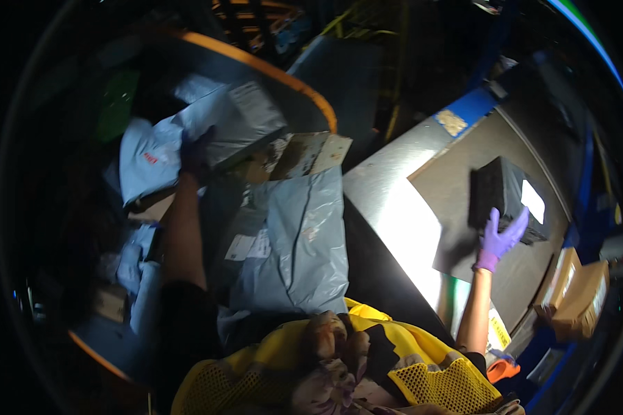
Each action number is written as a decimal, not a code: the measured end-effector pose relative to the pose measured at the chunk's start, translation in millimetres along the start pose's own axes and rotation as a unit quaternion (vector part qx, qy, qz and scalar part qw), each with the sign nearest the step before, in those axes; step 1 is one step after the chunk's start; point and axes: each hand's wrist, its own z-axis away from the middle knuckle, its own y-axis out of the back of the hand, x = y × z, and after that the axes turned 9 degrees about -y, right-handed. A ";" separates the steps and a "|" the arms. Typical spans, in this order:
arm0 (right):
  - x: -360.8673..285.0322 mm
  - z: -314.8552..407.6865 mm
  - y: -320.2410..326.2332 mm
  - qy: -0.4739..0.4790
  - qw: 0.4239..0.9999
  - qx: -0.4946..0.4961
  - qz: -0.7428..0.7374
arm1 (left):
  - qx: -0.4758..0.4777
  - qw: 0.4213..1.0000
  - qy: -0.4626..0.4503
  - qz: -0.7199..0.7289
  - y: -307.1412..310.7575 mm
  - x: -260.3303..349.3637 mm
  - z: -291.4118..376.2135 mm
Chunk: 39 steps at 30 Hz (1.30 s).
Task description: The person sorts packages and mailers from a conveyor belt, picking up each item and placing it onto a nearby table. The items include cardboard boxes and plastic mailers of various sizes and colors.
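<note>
My right hand [498,243], in a purple glove, is at the near end of a black-wrapped box [503,194] bearing a white label. Its fingers are spread against the box and do not wrap around it. That box rests on a dark conveyor belt [462,166]. On the left, my left hand [197,148] reaches among plastic mailers in a large orange-rimmed bin [270,65]. It lies in shadow beside a white mailer [153,155] with red print and a grey mailer [249,114]; whether it grips either is unclear.
A large grey plastic mailer [311,238] and an opened, worn cardboard box [311,153] stand before me in the bin. A metal ledge [389,192] borders the belt. Cardboard boxes [576,295] and an orange object [502,370] are at the lower right.
</note>
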 end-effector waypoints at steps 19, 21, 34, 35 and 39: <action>-316.1 69.5 -133.6 -0.176 0.617 -0.502 -0.579 | -0.064 0.969 -0.218 -0.100 -49.7 90.6 140.0; -286.5 24.6 -101.3 -0.062 0.705 -0.427 -0.563 | -0.038 0.970 -0.216 -0.100 -73.2 122.7 162.7; -42.4 -66.6 60.9 -0.305 0.819 -0.460 -0.156 | -0.500 0.832 0.031 0.238 -296.0 155.9 358.1; -14.9 -88.9 75.3 -0.274 0.840 -0.424 -0.198 | -0.543 0.799 -0.032 0.257 -293.7 173.0 359.6; 71.1 -156.1 105.5 -0.053 0.956 -0.250 0.143 | -0.433 0.801 -0.386 0.148 -262.3 182.7 348.5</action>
